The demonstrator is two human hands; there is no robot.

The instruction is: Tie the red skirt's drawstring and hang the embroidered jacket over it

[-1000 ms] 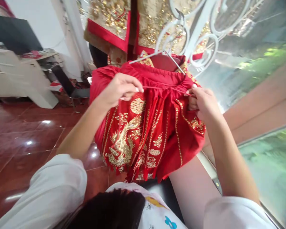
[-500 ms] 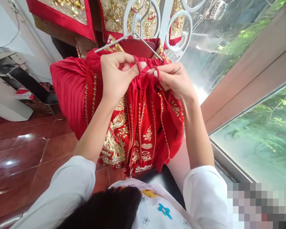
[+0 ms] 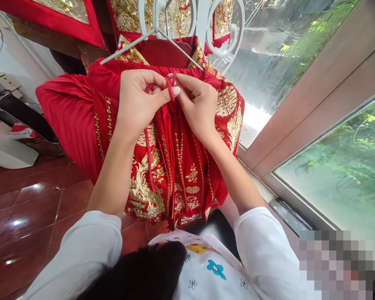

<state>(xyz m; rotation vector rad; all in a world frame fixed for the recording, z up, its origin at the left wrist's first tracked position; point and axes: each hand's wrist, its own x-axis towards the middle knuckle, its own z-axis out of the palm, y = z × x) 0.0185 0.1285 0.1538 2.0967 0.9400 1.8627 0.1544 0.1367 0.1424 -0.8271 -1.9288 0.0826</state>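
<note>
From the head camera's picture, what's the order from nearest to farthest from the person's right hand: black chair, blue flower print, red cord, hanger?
1. Red cord: at the fingers of the right hand.
2. Hanger: just beyond the hand.
3. Blue flower print: below, on the person's front.
4. Black chair: farther off, at the picture's left edge.
</note>
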